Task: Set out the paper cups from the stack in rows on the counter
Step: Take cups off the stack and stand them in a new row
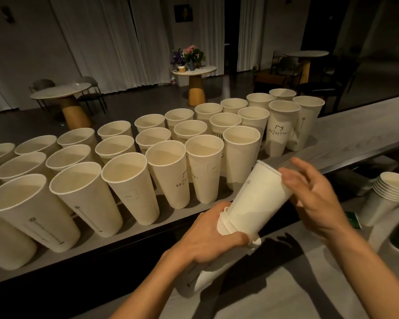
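Left hand point(207, 236) clamps the paper cup stack point(253, 203) near its lower rims; right hand point(313, 194), fingers blurred, meets its upper end, grip unclear. Light, crushable paper: hold gently.

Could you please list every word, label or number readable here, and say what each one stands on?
"NYTIM": printed letters, partly hidden by neighbouring cups, on a middle-row cup.
Handwriting-style script under a line drawing on a cup near the right end: too small to read.
Similar script on a front-row cup: unreadable.
Held stack: only a tiny mark, no words.
Green packet at the right: blurred.
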Tool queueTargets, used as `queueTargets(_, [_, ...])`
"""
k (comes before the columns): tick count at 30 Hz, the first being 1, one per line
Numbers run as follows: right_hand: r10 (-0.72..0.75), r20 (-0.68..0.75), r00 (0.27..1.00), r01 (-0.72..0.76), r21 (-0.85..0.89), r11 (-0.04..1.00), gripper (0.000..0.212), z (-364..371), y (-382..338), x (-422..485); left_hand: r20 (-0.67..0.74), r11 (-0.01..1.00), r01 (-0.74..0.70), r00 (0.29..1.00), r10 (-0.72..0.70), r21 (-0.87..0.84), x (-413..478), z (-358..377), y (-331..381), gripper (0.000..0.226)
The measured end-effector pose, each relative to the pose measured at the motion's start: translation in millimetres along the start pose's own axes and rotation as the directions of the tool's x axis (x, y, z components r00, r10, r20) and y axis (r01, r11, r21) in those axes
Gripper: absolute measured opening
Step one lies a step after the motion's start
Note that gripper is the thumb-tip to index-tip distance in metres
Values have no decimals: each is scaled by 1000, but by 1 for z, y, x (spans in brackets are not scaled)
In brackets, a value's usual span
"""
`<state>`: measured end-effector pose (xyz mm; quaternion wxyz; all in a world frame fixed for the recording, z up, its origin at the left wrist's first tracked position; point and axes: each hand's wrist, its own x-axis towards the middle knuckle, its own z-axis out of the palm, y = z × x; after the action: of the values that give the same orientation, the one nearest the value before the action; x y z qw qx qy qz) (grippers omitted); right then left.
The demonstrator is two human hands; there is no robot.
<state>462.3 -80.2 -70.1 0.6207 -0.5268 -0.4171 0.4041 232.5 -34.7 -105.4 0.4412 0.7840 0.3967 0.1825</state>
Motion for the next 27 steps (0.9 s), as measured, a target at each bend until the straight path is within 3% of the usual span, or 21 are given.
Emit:
queueTargets(3, [112,88,990,-127,200,972,124,16,21,-9,-4,998,-22,1000,22,-67,11,6,4,56])
queueTargets(9, [149,264,953,-146,-30,989,116,11,43,-5,4,986,-12,1000,13,-165,24,9,-7,59])
queueTargets(12, [67,183,981,-94,138,986,102,-4,32,16,1,993,25,1000,-25,-118,29,10,-13,65])
queueTargets(15, [-43,-75,996,63,286,956,89,-28,8,48,-26,989,81,996,-85,-120,33,10,-20,65])
queueTargets(17, [-121,-203,972,153,152,976,71,-37,-3,69,-13,988,109,994,-111,-113,35,10,-23,63])
queueTargets(18, [-155,-227,962,168,42,985,72,-38,-2,78,-6,987,119,993,-121,-111,36,11,-24,63])
queueTargets(21, [-213,-211,954,169,-207,964,86,-33,5,104,11,983,141,990,-141,-113,41,10,-25,67])
queueTargets(27, [-276,-142,951,184,-458,870,95,-29,15,148,17,979,142,990,-141,-147,47,9,-26,68])
